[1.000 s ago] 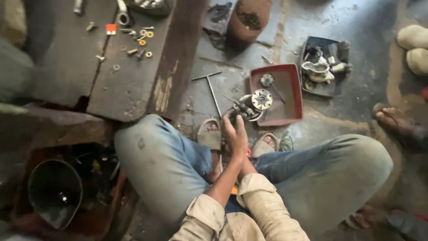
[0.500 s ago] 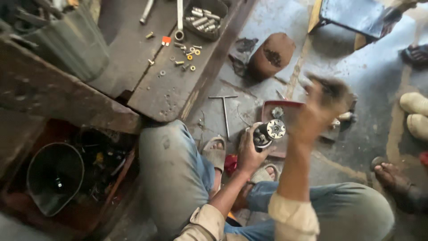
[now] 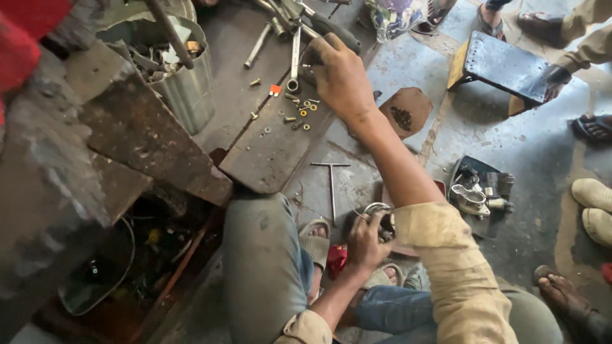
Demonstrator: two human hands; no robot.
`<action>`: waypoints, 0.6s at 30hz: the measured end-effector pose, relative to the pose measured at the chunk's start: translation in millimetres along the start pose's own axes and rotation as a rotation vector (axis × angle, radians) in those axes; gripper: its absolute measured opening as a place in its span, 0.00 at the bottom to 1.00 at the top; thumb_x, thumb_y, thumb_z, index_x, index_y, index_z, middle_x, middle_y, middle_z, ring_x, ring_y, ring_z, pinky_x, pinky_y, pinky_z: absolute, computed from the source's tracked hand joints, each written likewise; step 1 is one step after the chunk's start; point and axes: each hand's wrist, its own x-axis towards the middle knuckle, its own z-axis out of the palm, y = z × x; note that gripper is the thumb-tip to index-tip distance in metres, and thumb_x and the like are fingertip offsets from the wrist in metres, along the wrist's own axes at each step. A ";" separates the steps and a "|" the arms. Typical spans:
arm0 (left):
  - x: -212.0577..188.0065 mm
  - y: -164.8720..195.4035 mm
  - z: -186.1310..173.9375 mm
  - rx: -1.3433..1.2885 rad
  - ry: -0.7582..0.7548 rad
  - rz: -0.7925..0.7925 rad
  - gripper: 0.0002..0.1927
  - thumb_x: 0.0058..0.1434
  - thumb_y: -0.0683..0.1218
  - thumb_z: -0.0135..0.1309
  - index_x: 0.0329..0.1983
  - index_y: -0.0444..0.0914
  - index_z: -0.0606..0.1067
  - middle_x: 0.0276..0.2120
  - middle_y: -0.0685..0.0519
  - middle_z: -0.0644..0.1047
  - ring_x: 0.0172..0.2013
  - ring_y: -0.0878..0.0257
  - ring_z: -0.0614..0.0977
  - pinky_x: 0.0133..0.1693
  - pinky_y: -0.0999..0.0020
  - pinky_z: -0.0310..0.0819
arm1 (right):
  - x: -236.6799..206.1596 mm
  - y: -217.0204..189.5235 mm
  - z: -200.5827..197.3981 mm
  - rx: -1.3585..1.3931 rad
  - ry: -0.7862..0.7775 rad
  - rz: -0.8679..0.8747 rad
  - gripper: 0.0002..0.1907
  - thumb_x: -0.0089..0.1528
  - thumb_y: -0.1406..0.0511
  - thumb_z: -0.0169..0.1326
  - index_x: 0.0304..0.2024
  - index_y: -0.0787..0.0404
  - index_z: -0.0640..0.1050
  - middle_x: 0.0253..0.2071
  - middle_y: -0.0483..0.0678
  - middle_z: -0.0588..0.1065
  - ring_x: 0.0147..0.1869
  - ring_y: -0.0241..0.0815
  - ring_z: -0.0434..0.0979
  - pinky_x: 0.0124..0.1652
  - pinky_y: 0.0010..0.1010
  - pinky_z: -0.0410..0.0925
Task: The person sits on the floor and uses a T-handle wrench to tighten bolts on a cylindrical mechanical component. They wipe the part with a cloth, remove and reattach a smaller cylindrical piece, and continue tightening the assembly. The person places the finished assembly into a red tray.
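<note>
The right hand (image 3: pixel 341 73) lies palm-down with fingers curled over the tools on the low bench (image 3: pixel 268 153), just beside a combination wrench (image 3: pixel 295 57) and scattered nuts (image 3: pixel 299 114); what it grips I cannot tell. The left hand (image 3: pixel 364 245) clasps a round metal engine part (image 3: pixel 377 213) near the sandalled feet, above the floor. It looks heavy, rigid and probably greasy, best held by its rim.

Lighting: we note soft, even daylight, brightest on the concrete floor (image 3: pixel 510 140) toward two o'clock. Shadows: deep in the recess at seven o'clock. Glare: none. Focus: sharp centrally; we see smeared, stretched edges at ten o'clock.
</note>
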 end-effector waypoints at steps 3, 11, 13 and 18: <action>10.0 3.3 -3.1 0.016 0.048 -0.101 0.34 0.46 0.51 0.72 0.56 0.41 0.75 0.47 0.42 0.79 0.48 0.43 0.79 0.49 0.49 0.74 | 6.0 5.7 1.3 -0.016 -0.107 0.011 0.15 0.59 0.74 0.56 0.49 0.66 0.75 0.46 0.60 0.74 0.50 0.66 0.76 0.48 0.50 0.69; 34.2 -36.3 1.0 -0.004 -0.379 -0.053 0.27 0.48 0.52 0.71 0.53 0.50 0.79 0.43 0.45 0.81 0.48 0.47 0.81 0.52 0.53 0.75 | 24.6 30.2 -4.3 0.005 0.026 -0.031 0.09 0.67 0.69 0.60 0.47 0.68 0.75 0.45 0.61 0.76 0.50 0.61 0.78 0.49 0.46 0.70; 32.7 -38.5 8.7 0.034 -0.384 -0.025 0.28 0.46 0.49 0.69 0.54 0.49 0.79 0.44 0.46 0.80 0.48 0.47 0.81 0.52 0.54 0.76 | 33.7 50.2 -5.4 -0.018 0.044 -0.012 0.09 0.68 0.68 0.59 0.46 0.68 0.76 0.45 0.60 0.77 0.50 0.60 0.79 0.49 0.46 0.71; 13.5 -25.0 19.3 0.019 -0.198 -0.022 0.33 0.40 0.48 0.71 0.53 0.43 0.78 0.47 0.44 0.79 0.50 0.45 0.79 0.53 0.52 0.73 | 81.0 107.0 13.4 -0.455 0.198 -0.200 0.11 0.68 0.64 0.59 0.46 0.67 0.79 0.42 0.63 0.78 0.45 0.66 0.76 0.43 0.51 0.68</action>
